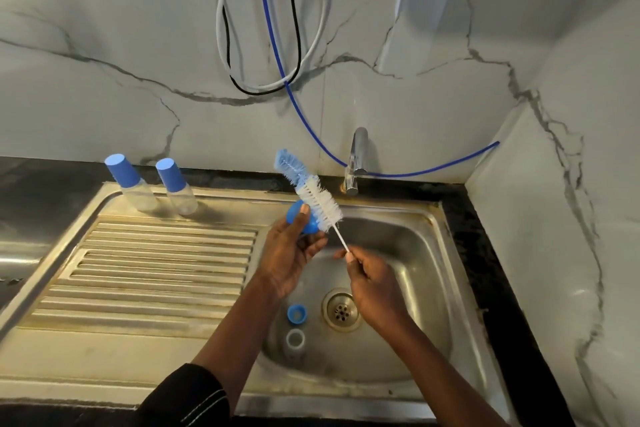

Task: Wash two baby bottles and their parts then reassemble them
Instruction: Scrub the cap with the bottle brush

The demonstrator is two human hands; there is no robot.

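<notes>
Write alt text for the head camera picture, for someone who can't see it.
Over a sink, the left hand holds a blue cap while the right hand pinches a bottle brush by its thin handle, bristles beside the cap. A blue ring and a clear part lie near the drain; two capped bottles stand on the drainboard.

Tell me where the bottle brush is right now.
The brush is mid-frame in the head view, above the sink: the right hand pinches its handle, bristles beside the blue cap in the left hand, left of the tap.
</notes>
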